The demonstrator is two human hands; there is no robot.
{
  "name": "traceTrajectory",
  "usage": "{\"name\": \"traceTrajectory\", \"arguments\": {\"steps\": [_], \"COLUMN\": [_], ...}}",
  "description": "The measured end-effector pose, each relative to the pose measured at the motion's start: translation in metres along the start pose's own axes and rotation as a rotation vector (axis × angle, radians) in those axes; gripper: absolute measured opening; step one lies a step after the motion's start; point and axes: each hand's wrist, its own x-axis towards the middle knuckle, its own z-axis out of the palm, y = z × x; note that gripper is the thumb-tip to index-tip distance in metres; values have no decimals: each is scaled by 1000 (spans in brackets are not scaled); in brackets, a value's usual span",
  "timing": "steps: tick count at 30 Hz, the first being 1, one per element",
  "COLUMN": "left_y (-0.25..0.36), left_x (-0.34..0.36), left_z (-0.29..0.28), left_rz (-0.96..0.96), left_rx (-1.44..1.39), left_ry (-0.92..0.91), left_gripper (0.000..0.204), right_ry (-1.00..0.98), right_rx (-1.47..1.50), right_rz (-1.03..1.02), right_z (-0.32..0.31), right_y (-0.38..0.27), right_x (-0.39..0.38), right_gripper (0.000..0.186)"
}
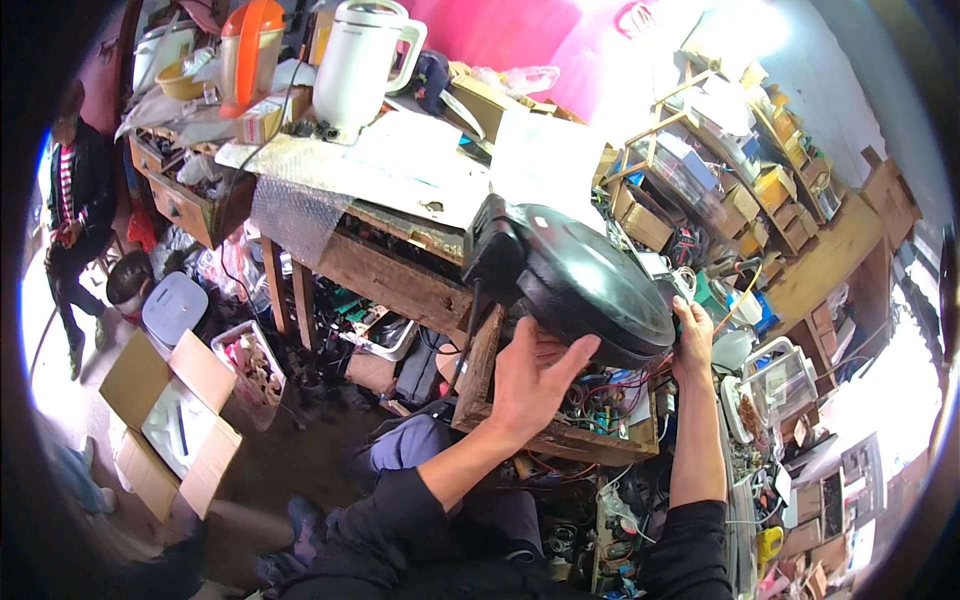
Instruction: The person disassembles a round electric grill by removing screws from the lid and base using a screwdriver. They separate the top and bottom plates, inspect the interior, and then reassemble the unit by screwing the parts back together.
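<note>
A round black electric griddle (590, 275), with a closed glossy lid and a bulky hinge at its left end, sits tilted over the front of the workbench. My left hand (535, 375) is against its lower near side, thumb spread along the edge and the other fingers partly hidden beneath. At the griddle's right end my right hand (692, 335) grips the rim, its fingers curled around the front. Below the griddle, an open wooden drawer (560, 440) holds tangled wires and small parts.
A tall white jug-shaped appliance (360, 70) and an orange-lidded blender (250, 55) stand on the bench. Crowded shelves (740, 180) rise at the right. An open cardboard box (205, 465) is on the floor at left. Another person (75, 210) is at the far left.
</note>
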Motion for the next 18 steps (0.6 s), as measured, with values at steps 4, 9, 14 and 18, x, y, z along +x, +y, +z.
{"name": "traceTrajectory", "arguments": {"steps": [4, 9, 14, 18], "left_y": [-2, -11, -22, -32], "left_x": [4, 9, 2, -5], "left_z": [-20, -30, -43, -44], "left_rz": [-36, -94, -95, -98], "left_rx": [-55, -93, -179, -264], "left_ry": [-5, -34, -60, -112], "left_gripper": [45, 48, 48, 47], "right_ry": [79, 54, 21, 17], "right_rx": [-226, -242, -250, -356], "right_rz": [-136, -163, -187, -254], "right_z": [9, 12, 28, 15], "right_y": [-4, -7, -25, -42], "right_x": [5, 10, 7, 16], "right_gripper": [18, 18, 21, 20]}}
